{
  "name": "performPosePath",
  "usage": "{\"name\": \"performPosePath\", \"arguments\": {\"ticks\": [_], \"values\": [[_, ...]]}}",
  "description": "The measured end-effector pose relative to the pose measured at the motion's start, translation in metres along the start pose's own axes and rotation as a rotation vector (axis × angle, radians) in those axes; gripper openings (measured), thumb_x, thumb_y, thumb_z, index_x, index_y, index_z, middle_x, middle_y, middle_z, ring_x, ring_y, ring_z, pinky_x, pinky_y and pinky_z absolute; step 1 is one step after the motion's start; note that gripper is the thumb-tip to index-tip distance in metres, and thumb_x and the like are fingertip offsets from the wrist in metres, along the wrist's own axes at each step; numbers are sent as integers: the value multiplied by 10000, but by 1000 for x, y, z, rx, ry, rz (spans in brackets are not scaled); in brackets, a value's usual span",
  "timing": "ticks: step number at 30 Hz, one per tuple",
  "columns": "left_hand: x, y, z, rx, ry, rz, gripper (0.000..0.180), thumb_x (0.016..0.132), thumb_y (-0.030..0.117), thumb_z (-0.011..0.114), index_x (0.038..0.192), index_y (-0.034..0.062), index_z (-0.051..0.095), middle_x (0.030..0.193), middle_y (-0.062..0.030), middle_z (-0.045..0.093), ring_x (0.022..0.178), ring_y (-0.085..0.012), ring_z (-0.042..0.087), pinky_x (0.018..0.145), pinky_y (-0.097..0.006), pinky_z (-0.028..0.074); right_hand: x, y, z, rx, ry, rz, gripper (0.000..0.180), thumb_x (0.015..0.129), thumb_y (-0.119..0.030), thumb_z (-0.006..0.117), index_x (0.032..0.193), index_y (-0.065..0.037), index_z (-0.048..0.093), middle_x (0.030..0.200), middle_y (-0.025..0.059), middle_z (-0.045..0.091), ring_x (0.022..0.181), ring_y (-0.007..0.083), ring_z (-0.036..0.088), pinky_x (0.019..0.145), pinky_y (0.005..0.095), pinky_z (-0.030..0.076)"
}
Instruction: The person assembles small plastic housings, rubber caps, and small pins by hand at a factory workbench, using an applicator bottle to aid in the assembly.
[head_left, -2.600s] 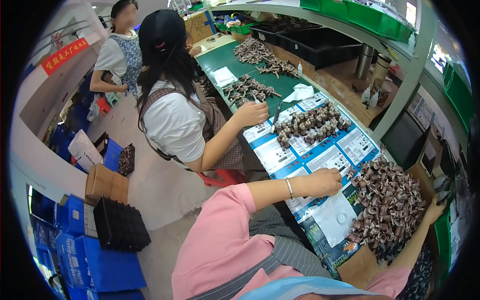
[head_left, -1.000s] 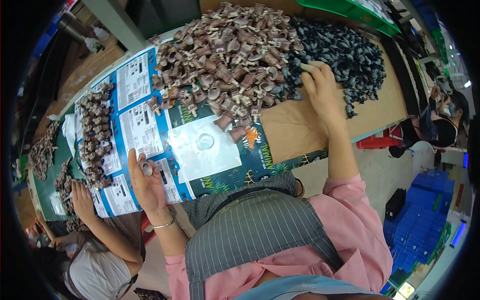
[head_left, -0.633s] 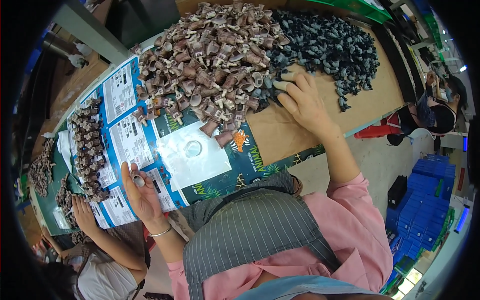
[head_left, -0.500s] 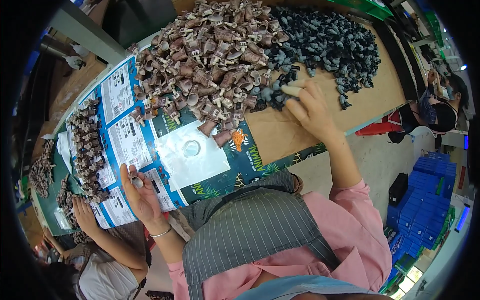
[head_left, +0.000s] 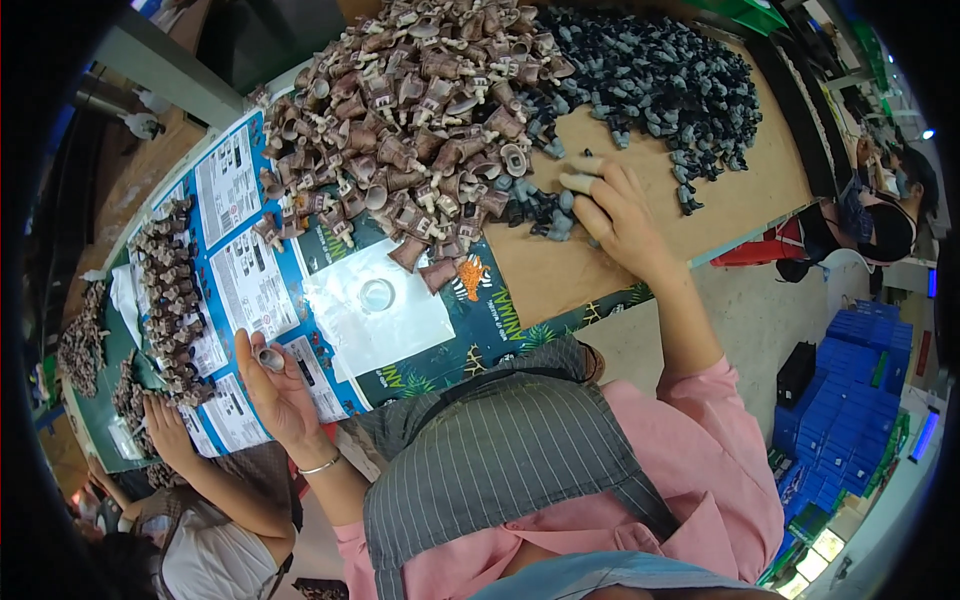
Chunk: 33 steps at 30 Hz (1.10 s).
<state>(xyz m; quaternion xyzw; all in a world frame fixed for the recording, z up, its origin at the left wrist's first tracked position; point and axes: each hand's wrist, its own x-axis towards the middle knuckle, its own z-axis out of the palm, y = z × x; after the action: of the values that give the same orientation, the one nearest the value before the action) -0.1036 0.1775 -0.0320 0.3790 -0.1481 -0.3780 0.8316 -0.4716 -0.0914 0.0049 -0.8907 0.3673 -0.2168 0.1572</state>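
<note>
My left hand (head_left: 280, 395), low over the printed sheet, has its fingers curled round a small hollow brown toy part (head_left: 269, 359), its round opening facing up. My right hand (head_left: 625, 215) reaches over the brown cardboard, thumb and fingers apart, with pale covers on some fingertips. Close to those fingertips lie a few loose grey-and-black toy figures (head_left: 545, 210); I see none held. Left of them spreads a large heap of hollow brown toy parts (head_left: 420, 110), and beyond is a heap of grey-and-black figures (head_left: 660, 80).
A clear plastic bag with a tape ring (head_left: 378, 295) lies before me on the printed sheets. Rows of brown pieces (head_left: 175, 300) stand at the left, where a co-worker's hand (head_left: 168, 428) rests. Blue crates (head_left: 845, 400) are stacked on the floor at right.
My right hand has drawn slightly right and down, its fingers shifting among the loose grey-and-black figures. The left hand keeps the brown part, turned slightly.
</note>
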Motion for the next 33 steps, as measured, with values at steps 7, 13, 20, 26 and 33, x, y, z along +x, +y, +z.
{"name": "performPosePath", "arguments": {"ticks": [7,13,20,26,33], "values": [[5,2,1,-33,-74,-52,497,989,124,528,1434,-3,344,1323,-167,524,1115,-221,611,950,-296,536,-2,-22,-7,38,199,-106,297,853,-127,644,1145,-75,636,1117,94,618,1029,308,562,894,404,433],[2,0,-3,-45,-36,-26,488,989,110,523,1428,-12,348,1318,-184,529,1117,-235,615,948,-300,542,23,-55,18,-256,110,-14,270,804,-335,688,966,-120,680,863,57,623,892,252,610,741,382,459],[0,-1,-4,-64,-39,-16,504,994,102,508,1444,-20,315,1332,-206,523,1130,-246,612,948,-306,545,25,-35,16,335,49,286,174,830,-191,697,952,-68,683,848,97,614,762,249,617,682,343,478],[1,-2,-7,14,-31,-18,465,993,75,496,1421,-37,352,1306,-204,549,1134,-246,613,947,-304,548,17,-59,1,414,151,130,168,834,-153,700,962,-47,675,844,90,615,757,204,620,683,312,480],[-1,-2,-5,15,-49,-24,453,985,68,509,1406,-39,382,1279,-177,570,1127,-226,610,947,-309,540,-1,-98,25,689,-461,323,213,885,-117,655,1083,-41,637,858,39,571,742,118,564,646,238,454]]}}
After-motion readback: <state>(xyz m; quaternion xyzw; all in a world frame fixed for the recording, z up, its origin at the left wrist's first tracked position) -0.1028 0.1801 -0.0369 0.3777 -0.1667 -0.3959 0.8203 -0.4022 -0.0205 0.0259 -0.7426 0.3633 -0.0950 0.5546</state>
